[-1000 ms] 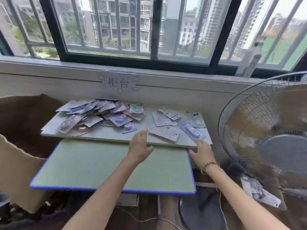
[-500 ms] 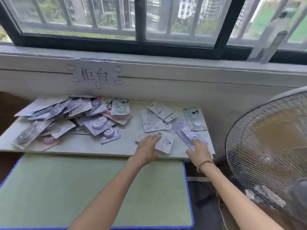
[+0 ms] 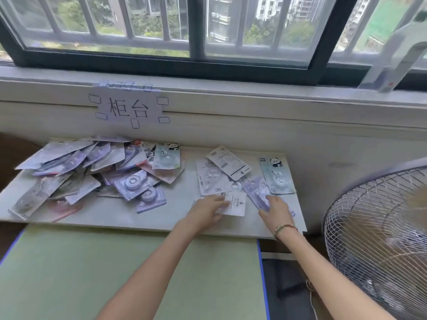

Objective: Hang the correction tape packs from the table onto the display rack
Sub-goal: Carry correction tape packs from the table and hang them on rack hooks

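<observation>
The left hand (image 3: 208,210) covers the near left part of a white pack (image 3: 238,205), so the grip of its fingers cannot be told. The right hand (image 3: 275,210) hides the lower end of a purple pack (image 3: 255,190). In the heap (image 3: 76,172) at middle left, lower packs are buried and blurred. The fan (image 3: 379,239) is cut off by the right edge.
</observation>
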### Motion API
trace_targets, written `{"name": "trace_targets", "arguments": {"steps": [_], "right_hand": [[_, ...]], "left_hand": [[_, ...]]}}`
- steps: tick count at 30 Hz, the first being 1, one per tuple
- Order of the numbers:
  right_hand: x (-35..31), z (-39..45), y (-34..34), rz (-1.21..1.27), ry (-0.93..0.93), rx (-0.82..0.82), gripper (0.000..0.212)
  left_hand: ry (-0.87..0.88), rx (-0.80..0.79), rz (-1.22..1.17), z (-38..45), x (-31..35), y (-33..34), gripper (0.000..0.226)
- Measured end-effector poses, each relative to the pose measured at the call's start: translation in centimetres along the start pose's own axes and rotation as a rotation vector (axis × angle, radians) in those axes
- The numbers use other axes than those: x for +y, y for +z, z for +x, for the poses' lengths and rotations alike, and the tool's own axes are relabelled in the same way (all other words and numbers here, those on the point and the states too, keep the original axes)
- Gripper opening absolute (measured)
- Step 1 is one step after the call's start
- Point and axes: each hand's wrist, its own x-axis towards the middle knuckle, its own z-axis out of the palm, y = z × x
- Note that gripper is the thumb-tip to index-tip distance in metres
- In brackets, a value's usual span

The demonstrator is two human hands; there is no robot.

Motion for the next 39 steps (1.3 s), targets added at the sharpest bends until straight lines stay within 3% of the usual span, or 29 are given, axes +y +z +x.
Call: {"name": "trace_targets", "arguments": {"steps": [6,11,15,18,21,26,28,31,35,39], "right_hand": [[-3.3,1.2,0.3,-0.007,-0.059,0.008,0.051],[-5.9,2.2,1.3,-0.022,-0.124,-0.023,0.052],[-8.0,3.2,2.5,-0.092,-0.203,-0.033,0.055],[-9.4,3.7,3.4,-0.230,-0.333,-0.048,0.056],[-10.0,4.0,4.4,-0.389,-0.446,-0.085,0.062],[-9.2,3.0,5.8,-0.495,-0.452,-0.104,0.064],[-8.3,2.2,6.1,-0.481,-0.485,-0.007,0.056],[-7.0,1.7,6.2,-0.406,-0.530,0.241,0.024],[-7.8,2.3,5.5,-0.321,-0.405,0.293,0.041],[-9.4,3.1,5.3,-0.349,-0.253,0.087,0.062]], "left_hand": [[-0.071,0.128,-0.304,-0.6,-1.7,-4.1,0.027],[-0.131,0.355,-0.416,-1.3,-3.4,-6.1,0.021],[-0.330,0.519,-0.495,-1.4,-5.7,-7.2,0.037],[-0.451,0.478,-0.471,-1.5,-7.7,-6.5,0.061],[-0.484,0.387,-0.300,-1.7,-8.4,-5.0,0.070],[-0.553,0.184,-0.005,-1.7,-8.2,-3.1,0.090],[-0.572,0.121,0.066,-1.7,-8.1,-2.8,0.102],[-0.591,0.077,0.113,-1.4,-7.6,-2.4,0.117],[-0.639,0.059,0.139,-0.7,-7.1,-1.9,0.122],[-0.674,0.081,0.103,-0.4,-6.5,-1.7,0.120]]}}
